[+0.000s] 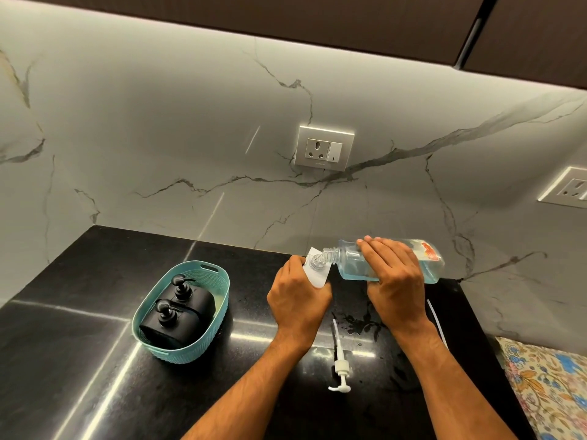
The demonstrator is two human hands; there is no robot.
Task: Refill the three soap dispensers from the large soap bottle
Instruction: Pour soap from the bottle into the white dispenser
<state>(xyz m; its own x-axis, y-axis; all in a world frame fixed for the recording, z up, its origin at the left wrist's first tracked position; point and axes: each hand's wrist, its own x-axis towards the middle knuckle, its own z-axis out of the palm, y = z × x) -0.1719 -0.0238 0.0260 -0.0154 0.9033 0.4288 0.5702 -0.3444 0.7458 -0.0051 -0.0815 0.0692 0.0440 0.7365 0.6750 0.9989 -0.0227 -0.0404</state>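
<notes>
My right hand (394, 274) grips the large clear soap bottle (428, 265), which lies nearly level with blue liquid inside. Its threaded neck rests against the open mouth of a small white dispenser (316, 274). My left hand (298, 296) is wrapped around that dispenser, hiding most of it. A white pump head with its tube (340, 363) lies on the black counter in front of my hands. Two black dispensers (181, 309) with pumps on stand in a teal basket (222, 300) to the left.
The black stone counter (79, 360) meets a marble wall with a socket (324, 149) behind. A thin white tube (436, 319) lies by my right wrist. Wet spots (359, 322) mark the counter between my hands. A floral cloth (552, 385) lies past the right edge.
</notes>
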